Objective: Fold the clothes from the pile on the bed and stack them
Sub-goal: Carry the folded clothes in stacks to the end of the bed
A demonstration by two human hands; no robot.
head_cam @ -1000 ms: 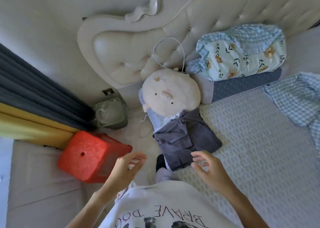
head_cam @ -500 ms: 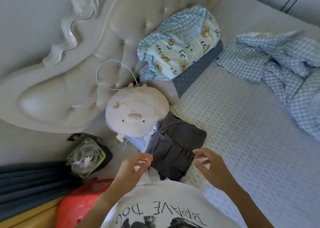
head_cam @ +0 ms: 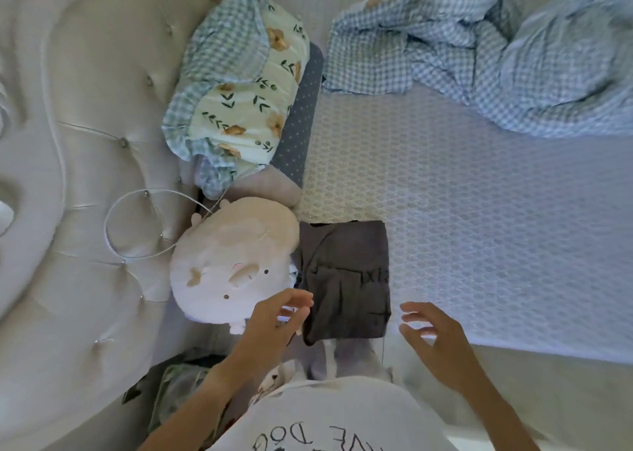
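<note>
A folded dark grey garment [head_cam: 346, 279] lies at the near edge of the bed, on top of a paler folded piece whose edge shows under it. My left hand [head_cam: 277, 320] hovers at its left edge, fingers spread and holding nothing. My right hand [head_cam: 435, 337] hangs just right of it, also with spread fingers and nothing in it. A crumpled blue checked heap of cloth [head_cam: 486, 49] lies at the far right of the bed.
A round pink pig cushion [head_cam: 233, 265] rests left of the grey garment. A floral pillow [head_cam: 239, 84] sits on a dark dotted pillow [head_cam: 298, 132] by the tufted headboard [head_cam: 85, 142]. The patterned bed sheet [head_cam: 479, 228] stretches to the right. A bin [head_cam: 178, 392] stands beside the bed.
The view has swung to the right, bringing the blue checked heap into sight and hiding the red stool. Both hands have stayed beside the grey garment, spread a little wider apart.
</note>
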